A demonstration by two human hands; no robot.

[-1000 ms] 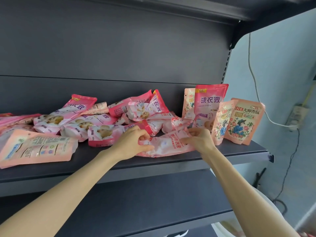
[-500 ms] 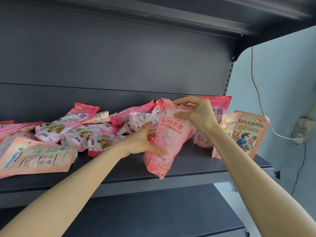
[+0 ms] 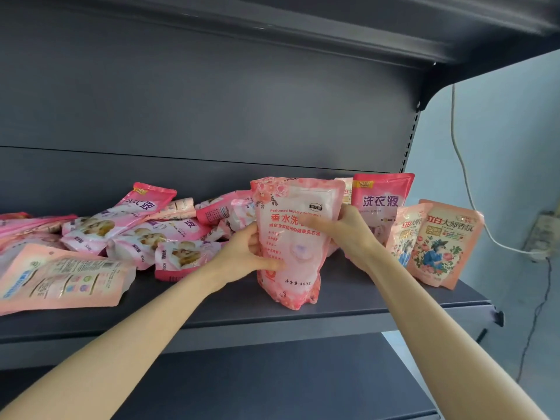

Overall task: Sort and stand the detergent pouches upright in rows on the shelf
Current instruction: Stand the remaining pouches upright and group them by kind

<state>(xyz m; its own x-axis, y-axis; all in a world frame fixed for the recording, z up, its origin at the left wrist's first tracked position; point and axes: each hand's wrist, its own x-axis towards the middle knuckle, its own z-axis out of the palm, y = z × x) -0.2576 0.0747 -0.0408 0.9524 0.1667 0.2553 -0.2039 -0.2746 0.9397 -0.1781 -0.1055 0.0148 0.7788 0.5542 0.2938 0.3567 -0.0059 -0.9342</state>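
the perfumed detergent pouch [image 3: 291, 247] is gripped upright on the shelf [image 3: 363, 301], fingers [image 3: 315, 222] of left hand [image 3: 242, 253] and right hand [image 3: 351, 231] curled round its sides; judged soft, liquid-heavy, slippery, best held mid-body.

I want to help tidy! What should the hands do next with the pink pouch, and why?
Probably slide the pouch right, beside the standing pouches, then let go. The left hand and right hand hold it upright near the shelf front, not yet in line with them.

Grey shelf [image 3: 342, 301] bears perhaps fifteen pink pouches [image 3: 136, 234].
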